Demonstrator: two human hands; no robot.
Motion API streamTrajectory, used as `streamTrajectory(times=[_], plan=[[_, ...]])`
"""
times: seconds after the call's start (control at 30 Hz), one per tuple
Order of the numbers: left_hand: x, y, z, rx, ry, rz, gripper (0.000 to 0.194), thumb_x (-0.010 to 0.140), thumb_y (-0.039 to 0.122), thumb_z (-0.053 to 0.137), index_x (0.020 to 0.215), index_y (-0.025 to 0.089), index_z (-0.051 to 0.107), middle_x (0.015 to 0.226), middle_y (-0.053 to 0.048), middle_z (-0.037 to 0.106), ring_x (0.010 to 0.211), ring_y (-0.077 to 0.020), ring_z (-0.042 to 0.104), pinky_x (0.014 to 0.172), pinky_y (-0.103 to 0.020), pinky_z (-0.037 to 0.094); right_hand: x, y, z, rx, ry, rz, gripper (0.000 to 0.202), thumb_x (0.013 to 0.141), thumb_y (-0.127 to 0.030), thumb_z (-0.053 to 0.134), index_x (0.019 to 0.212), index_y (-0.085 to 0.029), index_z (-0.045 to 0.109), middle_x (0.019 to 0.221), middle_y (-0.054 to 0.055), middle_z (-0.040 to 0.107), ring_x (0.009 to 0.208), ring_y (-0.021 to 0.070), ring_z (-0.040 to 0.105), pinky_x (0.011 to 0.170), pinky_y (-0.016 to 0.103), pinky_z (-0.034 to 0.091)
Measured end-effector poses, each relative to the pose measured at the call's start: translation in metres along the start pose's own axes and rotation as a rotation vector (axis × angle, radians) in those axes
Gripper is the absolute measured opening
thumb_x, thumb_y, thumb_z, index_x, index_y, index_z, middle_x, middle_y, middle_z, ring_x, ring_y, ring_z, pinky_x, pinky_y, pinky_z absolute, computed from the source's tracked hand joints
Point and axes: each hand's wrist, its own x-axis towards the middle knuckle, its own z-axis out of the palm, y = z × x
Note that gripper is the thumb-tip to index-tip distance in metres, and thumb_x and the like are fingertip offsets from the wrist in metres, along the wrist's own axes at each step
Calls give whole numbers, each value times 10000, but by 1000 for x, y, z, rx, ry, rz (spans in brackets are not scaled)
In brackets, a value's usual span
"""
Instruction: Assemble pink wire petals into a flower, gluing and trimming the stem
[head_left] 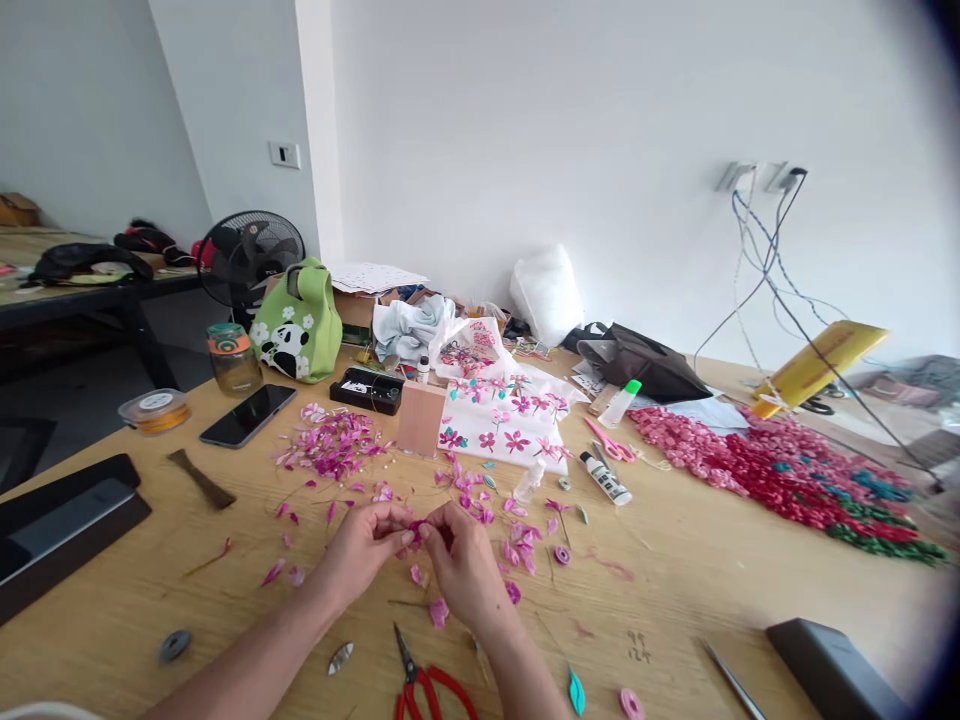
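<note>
My left hand (373, 545) and my right hand (459, 550) meet over the middle of the wooden table. Between their fingertips is a small magenta flower piece (417, 530), pinched from both sides and partly covered by the fingers. Loose pink and magenta petals (523, 545) lie around both hands, with a larger heap of petals (334, 440) farther back on the left. Just below the hands rest red-handled pliers (420, 685). A purple thread spool (561, 555) sits to the right of my right hand.
Behind the hands stand a wooden block (420, 418) and a white sheet with finished flowers (510, 420). Pink scissors (609, 440), a white-labelled bottle (606, 480) and a pile of coloured pieces (780, 470) are at right. A phone (249, 416) lies left. Tweezers (733, 680) lie near the front right.
</note>
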Motion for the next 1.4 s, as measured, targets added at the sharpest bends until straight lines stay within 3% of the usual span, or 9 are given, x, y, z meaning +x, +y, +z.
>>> streamTrajectory(times=[0.23, 0.43, 0.57, 0.67, 0.8, 1.07, 1.23, 1.33, 1.4], plan=[[-2, 13, -11, -100, -164, -108, 287, 629, 296, 808, 858, 144, 729, 766, -52, 735, 652, -145, 599, 615, -232, 442, -10, -18, -1, -40, 50, -176, 183, 880, -159, 454, 702, -190, 483, 733, 17, 531, 694, 143, 517, 626, 243, 369], [-5, 21, -28, 103, -323, -25, 181, 758, 330, 697, 681, 166, 702, 616, -19, 666, 608, -148, 571, 615, -238, 444, -21, -27, 4, 22, 86, -249, 159, 876, -126, 442, 738, -200, 470, 735, 3, 512, 688, 133, 496, 611, 245, 353], [-10, 22, -33, 231, -360, 117, 157, 802, 314, 649, 699, 197, 665, 659, 4, 649, 707, -161, 596, 966, -336, 376, -29, -28, 8, 86, 78, -219, 110, 863, -186, 498, 766, -204, 451, 740, -11, 469, 695, 130, 471, 638, 256, 367], [-11, 23, -31, 255, -417, 147, 168, 820, 303, 625, 684, 204, 635, 664, 22, 633, 690, -149, 590, 1059, -364, 283, -31, -29, 6, 84, 76, -174, 117, 857, -221, 530, 779, -203, 445, 743, -17, 456, 705, 127, 466, 663, 261, 373], [-10, 26, -29, 306, -415, 130, 184, 817, 278, 621, 650, 203, 605, 601, 40, 592, 651, -142, 574, 1039, -360, 313, -27, -30, 4, 42, 13, -176, 118, 869, -170, 494, 758, -200, 468, 739, -11, 484, 695, 126, 485, 624, 251, 359], [-9, 23, -26, 465, -262, 135, 213, 808, 259, 620, 604, 205, 645, 612, 6, 599, 668, -170, 567, 942, -299, 381, -23, -20, 11, -219, 105, -276, 177, 906, -103, 374, 776, -204, 441, 768, 31, 500, 711, 172, 480, 609, 282, 340], [-4, 14, -26, 285, -300, -28, 123, 796, 284, 645, 744, 201, 719, 655, -12, 645, 625, -166, 562, 619, -224, 441, -17, -22, 2, -154, 39, -249, 192, 893, -96, 373, 748, -207, 430, 752, 24, 500, 686, 159, 482, 583, 256, 332], [-2, 15, -25, 274, -330, -38, 156, 809, 273, 632, 898, 217, 748, 691, -23, 673, 597, -160, 560, 576, -217, 440, -15, -22, -3, -123, 2, -233, 193, 898, -112, 386, 735, -204, 433, 747, 16, 493, 670, 144, 474, 587, 249, 327], [-2, 18, -24, 361, -367, 34, 157, 821, 240, 613, 853, 228, 766, 656, -30, 671, 632, -176, 583, 618, -225, 458, -14, -23, -5, -107, -22, -240, 190, 903, -127, 394, 736, -202, 445, 750, 16, 498, 683, 143, 478, 602, 249, 335]])
